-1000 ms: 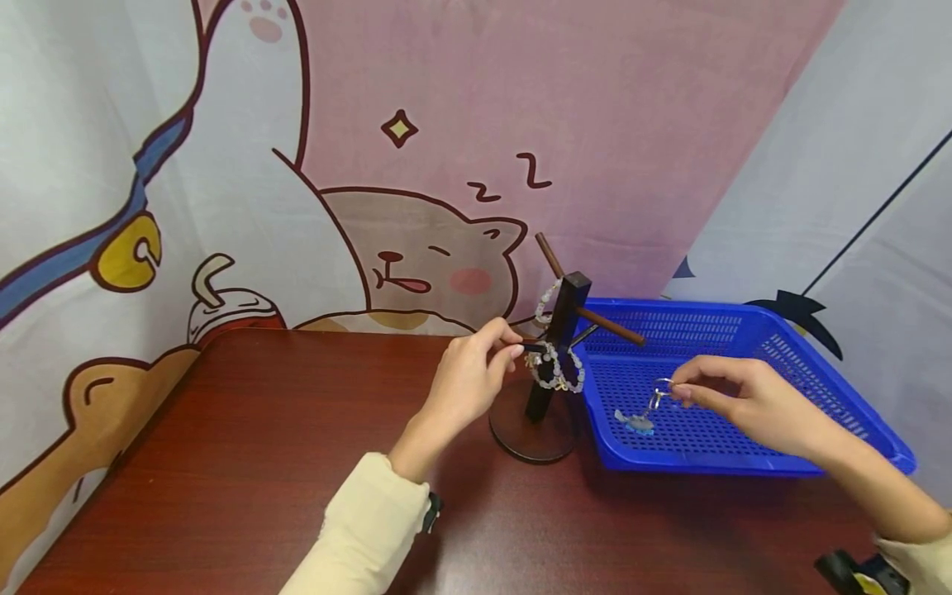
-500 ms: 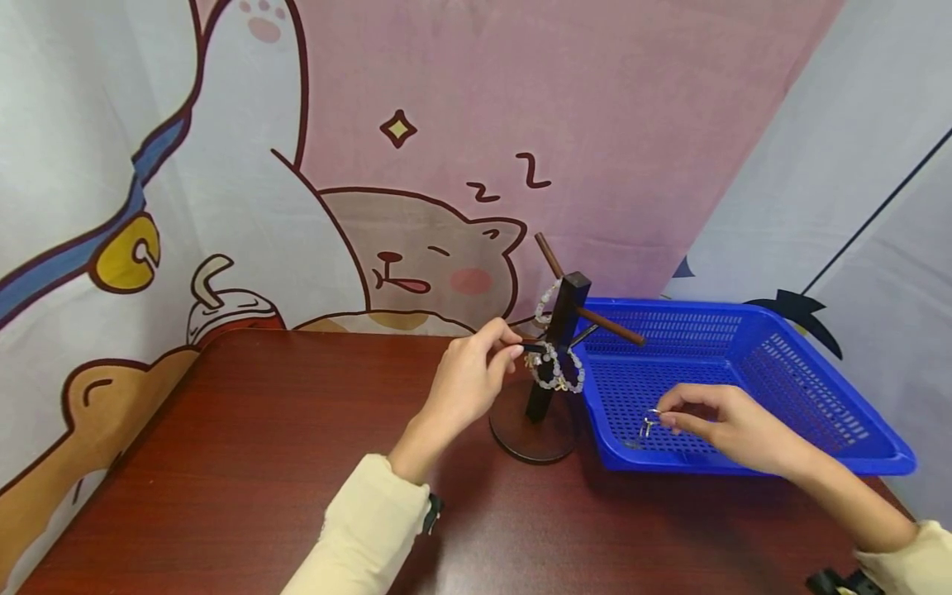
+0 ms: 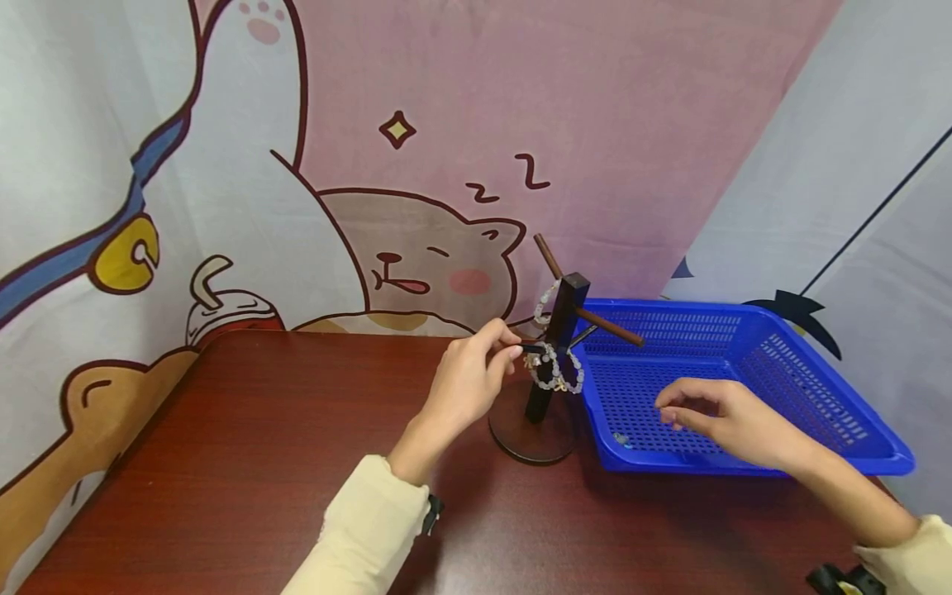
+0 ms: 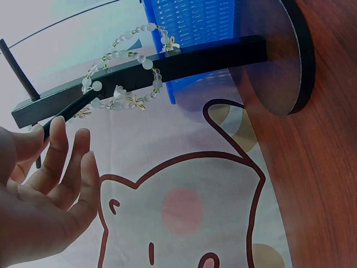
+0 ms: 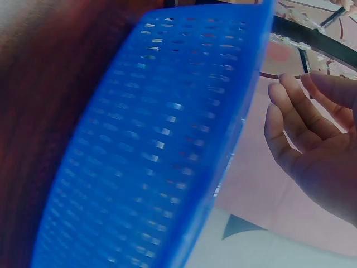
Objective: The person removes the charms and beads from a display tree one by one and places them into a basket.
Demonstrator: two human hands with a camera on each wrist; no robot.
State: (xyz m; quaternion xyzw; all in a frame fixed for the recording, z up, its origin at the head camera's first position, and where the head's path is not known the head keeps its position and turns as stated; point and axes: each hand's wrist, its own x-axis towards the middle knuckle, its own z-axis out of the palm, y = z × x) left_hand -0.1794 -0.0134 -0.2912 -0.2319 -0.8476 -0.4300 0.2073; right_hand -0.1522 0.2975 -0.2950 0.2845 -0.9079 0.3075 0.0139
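My left hand [image 3: 464, 376] pinches the tip of a dark peg [image 4: 72, 107] on a wooden jewelry stand [image 3: 567, 318]. Beaded bracelets [image 4: 156, 78] with pale beads and gold-toned charms hang about the stand's post, close to that peg. Another beaded bracelet [image 3: 545, 306] hangs farther back on the stand. Over the blue basket [image 3: 714, 468], my right hand [image 3: 732, 421] has its fingers loosely bent, with nothing between them. At the basket's near left corner lies a small keychain [image 3: 621, 440] with a bluish-grey charm, mostly hidden by the wall.
The stand's round base [image 3: 531, 450] sits on a dark red-brown table [image 3: 297, 446], just left of the basket. A brown upper peg [image 3: 611, 326] reaches over the basket's left rim. Behind the table hangs a printed cartoon cloth [image 3: 632, 124].
The right hand moved left and down inside the basket, then let go of the keychain, which dropped to the near left corner. The left hand stays on the peg.
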